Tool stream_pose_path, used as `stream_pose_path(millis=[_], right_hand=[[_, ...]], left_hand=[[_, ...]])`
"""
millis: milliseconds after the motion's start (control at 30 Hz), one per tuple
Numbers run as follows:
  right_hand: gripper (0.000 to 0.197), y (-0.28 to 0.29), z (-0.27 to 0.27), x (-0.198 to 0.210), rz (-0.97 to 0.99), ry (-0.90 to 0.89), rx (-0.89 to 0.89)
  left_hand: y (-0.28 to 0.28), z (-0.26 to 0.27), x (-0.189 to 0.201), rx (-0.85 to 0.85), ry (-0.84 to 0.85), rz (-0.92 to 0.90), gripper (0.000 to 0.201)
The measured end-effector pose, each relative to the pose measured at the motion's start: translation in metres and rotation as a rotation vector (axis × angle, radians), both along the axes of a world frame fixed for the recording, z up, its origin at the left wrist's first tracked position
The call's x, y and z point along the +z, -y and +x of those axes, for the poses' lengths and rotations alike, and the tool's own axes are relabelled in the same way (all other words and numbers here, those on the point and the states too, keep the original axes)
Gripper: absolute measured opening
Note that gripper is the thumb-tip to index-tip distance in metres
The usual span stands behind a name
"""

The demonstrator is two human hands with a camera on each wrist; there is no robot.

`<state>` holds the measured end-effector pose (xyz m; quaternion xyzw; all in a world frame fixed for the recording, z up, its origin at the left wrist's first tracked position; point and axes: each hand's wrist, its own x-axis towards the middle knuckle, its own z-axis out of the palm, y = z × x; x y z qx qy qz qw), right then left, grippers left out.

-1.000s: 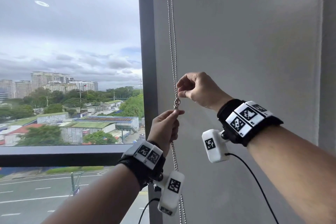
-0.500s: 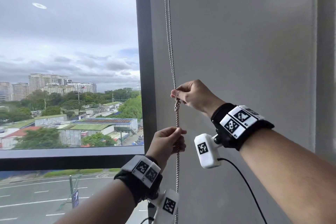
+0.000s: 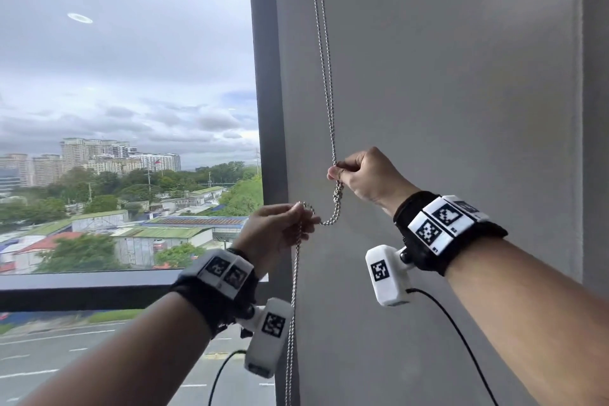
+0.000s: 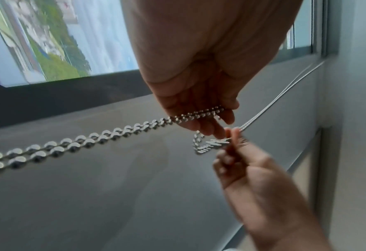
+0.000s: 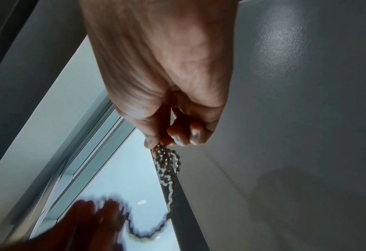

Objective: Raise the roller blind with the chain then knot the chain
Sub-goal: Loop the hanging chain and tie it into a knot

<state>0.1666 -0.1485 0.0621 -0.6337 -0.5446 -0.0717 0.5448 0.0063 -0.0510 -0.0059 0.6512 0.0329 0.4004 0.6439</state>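
sagging now, chain (image 3: 331,214) between left hand (image 3: 276,231), right hand (image 3: 365,178); earlier taut

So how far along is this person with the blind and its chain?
The window glass is uncovered, so the blind looks raised already. The knot is in hand: the right hand pinches the silver beaded metal chain just above a bunched twist, while the left hand holds the slack below, which sags between them. Left: pulling that twist snug and letting go.

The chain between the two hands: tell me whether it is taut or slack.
Slack. The chain sags in a curve from the right hand down and across to the left hand; both hands pinch it.
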Motion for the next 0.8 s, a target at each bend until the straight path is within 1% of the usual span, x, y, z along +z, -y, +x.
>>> stream_pose_path(millis=[100, 200, 300, 400, 500, 600, 667, 733, 800], right_hand=[[0.013, -0.004, -0.004, 0.0, 0.01, 0.009, 0.005], [0.014, -0.001, -0.012, 0.0, -0.017, -0.035, 0.068], [0.018, 0.005, -0.024, 0.0, -0.037, -0.106, 0.159], [0.021, 0.009, -0.036, 0.001, -0.053, -0.16, 0.222], [0.018, 0.014, -0.043, 0.0, -0.101, -0.265, 0.306], [0.024, 0.018, -0.044, -0.001, -0.176, -0.353, 0.396], [0.027, 0.019, -0.042, -0.004, -0.199, -0.366, 0.439], [0.017, 0.017, -0.041, -0.006, -0.179, -0.309, 0.396], [0.01, 0.015, -0.04, -0.007, -0.138, -0.239, 0.303]], left_hand=[[0.008, 0.004, 0.034, -0.009, 0.116, -0.012, 0.021], [0.014, 0.01, 0.057, 0.039, 0.15, -0.002, 0.017], [0.017, 0.015, 0.071, 0.038, 0.164, 0.016, 0.018], [0.02, 0.019, 0.077, 0.034, 0.159, 0.029, 0.02], [0.02, 0.021, 0.08, 0.017, 0.174, 0.008, 0.018], [0.018, 0.02, 0.078, 0.067, 0.163, -0.011, 0.019], [0.018, 0.017, 0.075, 0.09, 0.142, -0.017, 0.023], [0.019, 0.016, 0.072, 0.105, 0.122, -0.019, 0.028], [0.021, 0.014, 0.07, 0.105, 0.111, -0.023, 0.029]])
